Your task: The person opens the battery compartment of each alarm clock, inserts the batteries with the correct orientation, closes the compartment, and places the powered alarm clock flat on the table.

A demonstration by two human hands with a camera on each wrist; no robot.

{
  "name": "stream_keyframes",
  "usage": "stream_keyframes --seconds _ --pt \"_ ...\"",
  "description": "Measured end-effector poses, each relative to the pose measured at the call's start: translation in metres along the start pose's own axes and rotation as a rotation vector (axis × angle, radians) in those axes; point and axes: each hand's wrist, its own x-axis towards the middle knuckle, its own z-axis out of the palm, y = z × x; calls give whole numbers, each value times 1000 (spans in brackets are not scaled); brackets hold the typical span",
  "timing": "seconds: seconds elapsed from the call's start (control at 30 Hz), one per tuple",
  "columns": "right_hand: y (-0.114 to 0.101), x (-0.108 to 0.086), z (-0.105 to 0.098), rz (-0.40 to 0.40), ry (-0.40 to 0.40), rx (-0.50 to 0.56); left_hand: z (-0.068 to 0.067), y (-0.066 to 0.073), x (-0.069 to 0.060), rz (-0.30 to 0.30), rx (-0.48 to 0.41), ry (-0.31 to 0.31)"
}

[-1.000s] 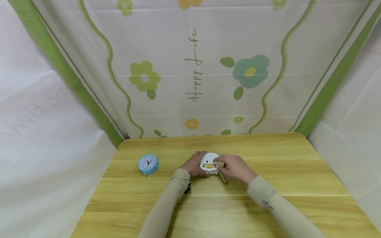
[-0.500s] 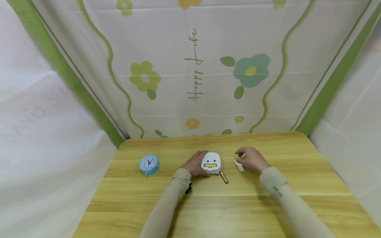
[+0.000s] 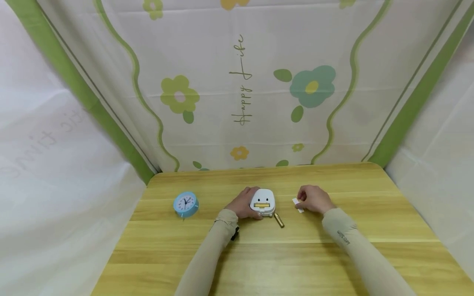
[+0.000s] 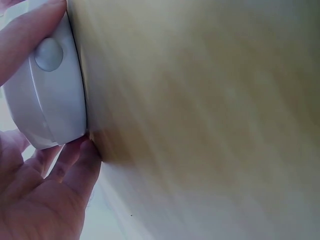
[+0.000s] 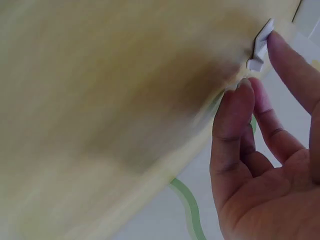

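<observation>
My left hand grips the left side of a white rounded device, thumb at its near edge. The device's upward face shows two dark spots and an uncovered slot with a gold battery in it. In the left wrist view, fingers and thumb of the hand lie around the device's casing. A second gold battery lies on the table just right of the device. Farther right, my right hand holds a small white cover at its fingertips; the right wrist view shows the thumb against this cover.
A light blue round clock stands to the left on the wooden table. Behind the table's far edge hangs a white curtain with flowers and green bands; white cloth flanks both sides.
My right hand has moved right, away from the device, with the white cover, whose angle has changed since half a second ago. The left hand has stayed on the device.
</observation>
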Motion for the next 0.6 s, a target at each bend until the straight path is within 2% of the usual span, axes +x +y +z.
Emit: stream_keyframes --seconds 0.43,0.6 --pt "-3 2 3 -66 16 73 0 1 1 -17 11 -1" --pt "-3 1 3 -53 10 113 1 1 0 -15 13 3"
